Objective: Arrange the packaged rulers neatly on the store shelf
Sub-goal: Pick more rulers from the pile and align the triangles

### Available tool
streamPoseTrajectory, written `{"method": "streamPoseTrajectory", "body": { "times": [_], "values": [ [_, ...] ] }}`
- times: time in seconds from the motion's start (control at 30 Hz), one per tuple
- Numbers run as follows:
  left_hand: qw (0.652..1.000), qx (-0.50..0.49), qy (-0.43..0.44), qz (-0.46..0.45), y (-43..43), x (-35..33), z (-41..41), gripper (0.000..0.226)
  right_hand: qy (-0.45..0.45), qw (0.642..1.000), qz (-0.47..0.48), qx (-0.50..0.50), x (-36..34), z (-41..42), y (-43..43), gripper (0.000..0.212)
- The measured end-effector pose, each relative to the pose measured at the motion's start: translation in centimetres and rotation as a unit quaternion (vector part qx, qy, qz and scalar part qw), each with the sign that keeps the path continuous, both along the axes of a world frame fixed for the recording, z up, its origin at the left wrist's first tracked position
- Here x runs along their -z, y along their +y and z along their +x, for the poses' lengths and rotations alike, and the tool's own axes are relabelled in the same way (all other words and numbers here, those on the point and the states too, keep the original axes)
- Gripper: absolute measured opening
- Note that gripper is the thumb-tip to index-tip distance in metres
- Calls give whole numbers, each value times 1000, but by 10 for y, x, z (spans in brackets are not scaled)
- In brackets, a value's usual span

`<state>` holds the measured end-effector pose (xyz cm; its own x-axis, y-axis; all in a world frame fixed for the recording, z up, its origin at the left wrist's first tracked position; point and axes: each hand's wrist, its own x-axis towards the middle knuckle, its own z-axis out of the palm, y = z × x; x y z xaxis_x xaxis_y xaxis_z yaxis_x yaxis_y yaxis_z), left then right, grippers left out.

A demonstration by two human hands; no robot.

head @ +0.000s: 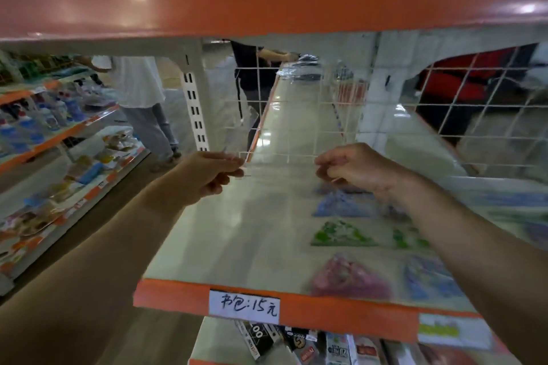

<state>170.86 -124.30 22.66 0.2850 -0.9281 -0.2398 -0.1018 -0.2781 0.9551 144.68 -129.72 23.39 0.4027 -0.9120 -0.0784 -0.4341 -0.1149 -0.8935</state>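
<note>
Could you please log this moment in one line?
left hand: pinches clear packet | right hand: pinches it | packaged rulers: on shelf

The bare left forearm stretched in from 8 o'clock, its left hand [207, 176] pinching one near corner of a clear sheet [284, 127] between thumb and curled fingers; the right forearm stretched in from 4 o'clock, the right hand [355, 170] knuckles-up, fingertips pinching the other corner.

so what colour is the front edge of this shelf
Orange; the shelf edge shows best in the head view.
</note>
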Motion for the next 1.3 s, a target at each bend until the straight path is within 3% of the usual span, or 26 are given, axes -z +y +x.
{"method": "streamPoseTrajectory", "body": {
  "times": [0.07,0.2,0.27,0.33,0.43,0.63,0.77,0.97,1.17,1.3],
  "values": [
    [999,38,-14,-2,-10,-6,-32,5,95,992,-85,23,-4,-30,-1,34],
    [996,82,-23,-8,-29,-11,-108,10,292,931,-219,3,-12,-78,18,53],
    [994,104,-19,-4,-35,-10,-144,11,321,912,-256,-9,-14,-99,27,52],
    [992,123,-25,-5,-41,-8,-176,10,324,904,-277,-14,-10,-125,30,35],
    [987,139,-79,-5,-47,-7,-218,6,313,919,-236,-32,-4,-171,30,9],
    [974,187,-128,21,-48,-3,-293,29,324,927,-187,20,-3,-287,23,35],
    [962,197,-188,29,-48,-1,-332,43,346,924,-155,52,0,-347,11,37],
    [944,235,-232,5,-56,2,-374,35,362,926,-76,74,20,-379,-7,42],
    [899,278,-335,-43,-57,8,-392,18,440,894,-81,20,25,-386,-17,43],
    [864,276,-408,-106,-53,12,-403,30,435,898,-64,-7,30,-389,-20,46]
  ]
}}
